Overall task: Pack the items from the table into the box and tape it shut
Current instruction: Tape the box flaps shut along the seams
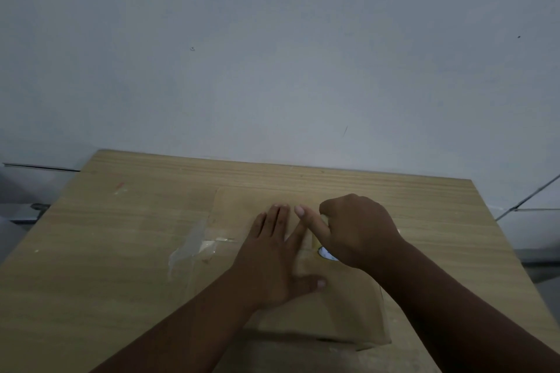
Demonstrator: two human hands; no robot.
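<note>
On a wooden table [121,251], a closed cardboard box [348,306] sits under both hands: the left hand [272,260] presses flat on top, fingers spread; the right hand [354,230] curls round a tape roll [326,254]. Clear tape [186,247] overhangs its left edge.

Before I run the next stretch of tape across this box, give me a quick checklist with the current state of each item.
1. Flaps closed: ok. The box top lies flat.
2. Lid held down: ok. The left hand presses flat on the top, fingers straight.
3. Tape in hand: ok. The right hand grips the tape roll, which is mostly hidden.
4. First tape strip stuck down: not ok. It looks wrinkled and loose over the box's left edge.
5. Centre seam covered: cannot tell. The hands hide it.
6. All items inside: cannot tell. The box is closed.
</note>
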